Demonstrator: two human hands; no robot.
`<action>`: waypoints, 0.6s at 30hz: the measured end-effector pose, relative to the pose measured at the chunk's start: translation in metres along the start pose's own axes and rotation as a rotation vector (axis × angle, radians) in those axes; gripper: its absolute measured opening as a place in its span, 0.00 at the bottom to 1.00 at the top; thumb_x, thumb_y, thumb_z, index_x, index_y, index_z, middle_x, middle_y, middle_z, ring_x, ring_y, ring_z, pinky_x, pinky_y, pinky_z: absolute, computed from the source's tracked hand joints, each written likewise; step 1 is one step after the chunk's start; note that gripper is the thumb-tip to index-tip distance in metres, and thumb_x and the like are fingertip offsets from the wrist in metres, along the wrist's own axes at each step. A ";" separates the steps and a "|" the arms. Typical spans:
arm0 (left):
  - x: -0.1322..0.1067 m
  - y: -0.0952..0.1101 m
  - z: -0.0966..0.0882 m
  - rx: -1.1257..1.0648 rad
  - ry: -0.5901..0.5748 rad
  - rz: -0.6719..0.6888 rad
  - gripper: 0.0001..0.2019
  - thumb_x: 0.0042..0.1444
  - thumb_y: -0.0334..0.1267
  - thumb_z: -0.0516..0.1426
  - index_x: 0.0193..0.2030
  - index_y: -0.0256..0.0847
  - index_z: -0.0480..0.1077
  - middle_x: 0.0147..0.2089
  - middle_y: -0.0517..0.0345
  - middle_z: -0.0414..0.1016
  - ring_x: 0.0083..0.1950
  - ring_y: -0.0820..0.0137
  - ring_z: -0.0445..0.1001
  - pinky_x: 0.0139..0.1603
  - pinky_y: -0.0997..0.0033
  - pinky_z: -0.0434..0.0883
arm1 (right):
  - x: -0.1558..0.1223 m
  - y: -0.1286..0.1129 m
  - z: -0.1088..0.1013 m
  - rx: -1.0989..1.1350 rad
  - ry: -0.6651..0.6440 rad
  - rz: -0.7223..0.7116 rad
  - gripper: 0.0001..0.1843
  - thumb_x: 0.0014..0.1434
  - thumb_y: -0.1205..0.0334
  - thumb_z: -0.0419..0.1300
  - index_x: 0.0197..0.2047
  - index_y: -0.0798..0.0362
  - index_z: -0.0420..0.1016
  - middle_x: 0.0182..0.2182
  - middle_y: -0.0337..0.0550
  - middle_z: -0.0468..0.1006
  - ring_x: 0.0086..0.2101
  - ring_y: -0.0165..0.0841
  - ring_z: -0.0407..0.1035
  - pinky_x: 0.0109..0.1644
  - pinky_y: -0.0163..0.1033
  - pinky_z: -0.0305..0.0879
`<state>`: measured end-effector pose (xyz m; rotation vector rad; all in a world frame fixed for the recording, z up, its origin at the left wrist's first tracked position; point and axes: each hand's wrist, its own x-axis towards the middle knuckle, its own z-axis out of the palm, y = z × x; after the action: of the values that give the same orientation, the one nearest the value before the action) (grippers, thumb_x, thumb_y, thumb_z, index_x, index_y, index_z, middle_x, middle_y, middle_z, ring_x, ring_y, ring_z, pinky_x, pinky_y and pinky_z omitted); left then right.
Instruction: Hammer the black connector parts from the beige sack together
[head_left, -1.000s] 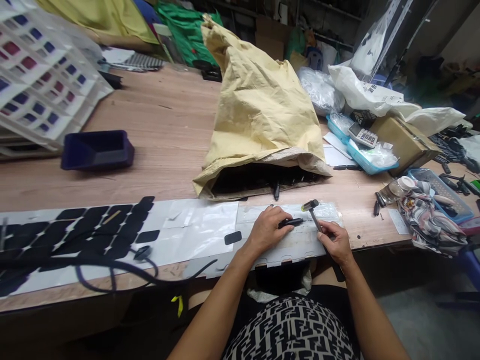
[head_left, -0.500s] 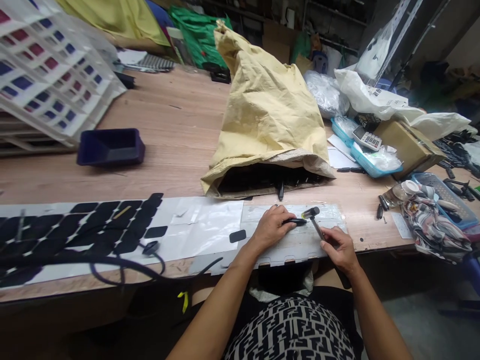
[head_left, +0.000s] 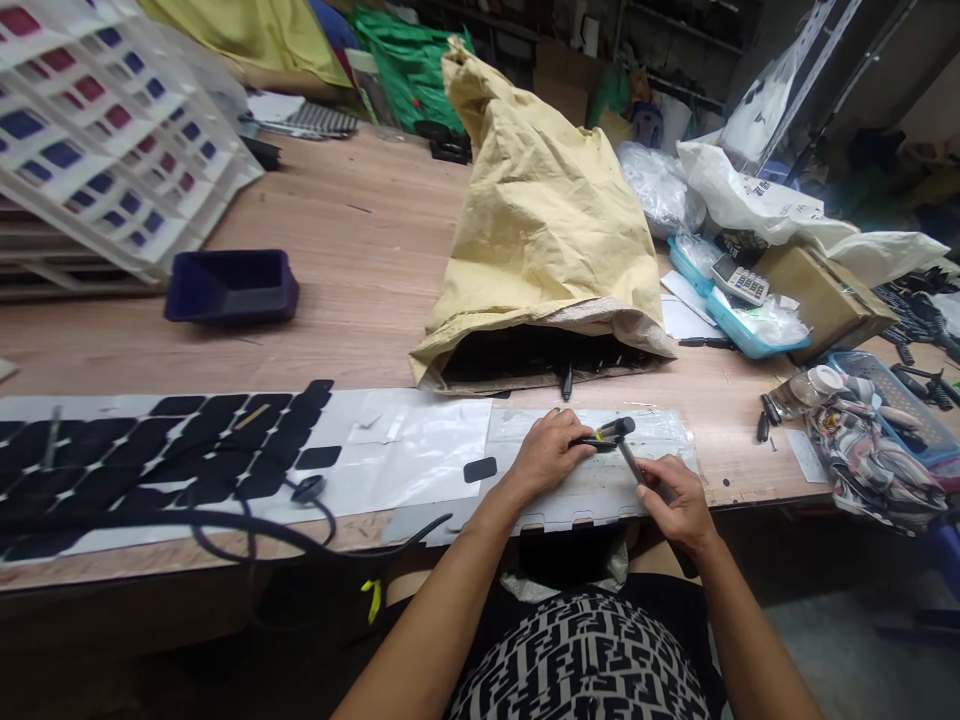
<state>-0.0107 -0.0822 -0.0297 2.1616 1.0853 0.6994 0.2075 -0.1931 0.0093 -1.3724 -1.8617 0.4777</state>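
My left hand (head_left: 551, 450) is closed on a small black pen-shaped piece (head_left: 598, 444), holding it down on a pale board (head_left: 517, 505) at the table's front edge. In my right hand (head_left: 675, 500) is a small hammer (head_left: 628, 462), gripped by its handle. The hammer's head, with a yellowish face, is at the black piece; whether they touch I cannot tell. Just behind my hands lies a yellow sack (head_left: 551, 230), its dark mouth toward me. One black piece (head_left: 567, 382) pokes out of that mouth.
Left of my hands, a white sheet (head_left: 420, 430) carries rows of black rounded patches and a black cable (head_left: 285, 535). A dark blue tray (head_left: 232, 288) and a white crate (head_left: 112, 130) stand farther left. At right are a jar (head_left: 814, 388), patterned cloth (head_left: 862, 450) and blue baskets (head_left: 757, 335).
The hammer's head has shifted slightly left, closer to the black piece. My left hand keeps its hold, and the whole view has moved a little.
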 end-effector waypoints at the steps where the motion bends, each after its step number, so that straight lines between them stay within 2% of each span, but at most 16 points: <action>1: 0.000 0.000 0.000 -0.004 0.002 -0.003 0.08 0.59 0.37 0.61 0.45 0.47 0.79 0.40 0.56 0.73 0.46 0.63 0.68 0.50 0.61 0.65 | 0.001 -0.001 0.002 -0.015 -0.012 -0.011 0.18 0.59 0.65 0.60 0.52 0.48 0.79 0.31 0.41 0.77 0.34 0.37 0.69 0.42 0.45 0.66; 6: 0.001 -0.001 0.001 0.008 0.001 0.003 0.08 0.58 0.37 0.61 0.43 0.47 0.80 0.40 0.56 0.73 0.45 0.63 0.68 0.49 0.61 0.65 | 0.003 0.005 0.007 -0.018 -0.037 0.033 0.17 0.57 0.66 0.61 0.50 0.49 0.81 0.30 0.41 0.77 0.33 0.36 0.69 0.42 0.45 0.66; 13: 0.001 0.002 -0.004 -0.001 -0.013 -0.006 0.09 0.58 0.39 0.61 0.44 0.45 0.79 0.39 0.55 0.73 0.46 0.62 0.68 0.50 0.60 0.66 | -0.001 0.023 0.009 0.220 0.118 0.240 0.17 0.57 0.62 0.63 0.50 0.49 0.81 0.31 0.40 0.74 0.32 0.33 0.69 0.38 0.39 0.68; 18: -0.026 0.022 -0.020 -0.134 -0.095 0.089 0.07 0.56 0.39 0.63 0.41 0.48 0.80 0.45 0.55 0.74 0.50 0.61 0.67 0.55 0.58 0.66 | -0.002 0.024 0.010 0.250 0.139 0.267 0.17 0.56 0.61 0.64 0.50 0.50 0.82 0.30 0.40 0.75 0.32 0.33 0.68 0.38 0.39 0.69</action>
<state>-0.0265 -0.1088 -0.0054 2.1161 0.8730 0.6825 0.2153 -0.1852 -0.0144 -1.4484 -1.4600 0.7055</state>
